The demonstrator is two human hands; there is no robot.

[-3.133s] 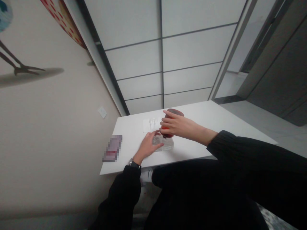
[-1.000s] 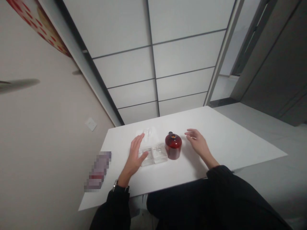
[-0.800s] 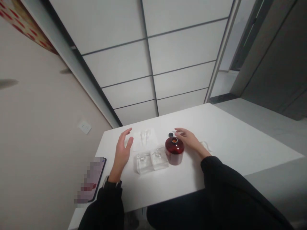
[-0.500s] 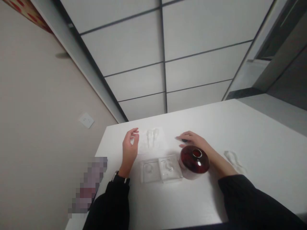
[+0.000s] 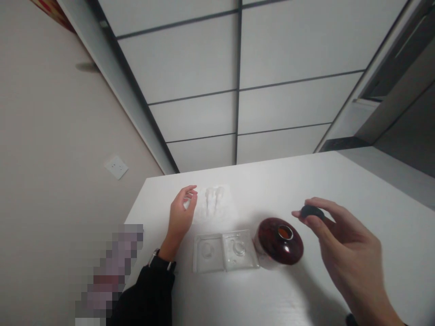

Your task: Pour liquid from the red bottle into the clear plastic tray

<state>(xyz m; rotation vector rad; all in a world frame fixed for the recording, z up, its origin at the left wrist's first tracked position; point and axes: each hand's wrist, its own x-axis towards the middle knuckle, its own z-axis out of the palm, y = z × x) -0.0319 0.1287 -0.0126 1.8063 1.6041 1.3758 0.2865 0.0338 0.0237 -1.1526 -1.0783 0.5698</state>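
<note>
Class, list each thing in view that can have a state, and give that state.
Red bottle: upright, uncapped.
Black cap: off the bottle, in the right hand.
Clear plastic case: open, lying flat.
Wall socket: nothing plugged in.
Left hand: loosely curled, holding nothing visible.

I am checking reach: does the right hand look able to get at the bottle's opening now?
Probably yes: the right hand, holding a dark cap, is near the red bottle, whose opening is uncovered; nothing visible stands between.
</note>
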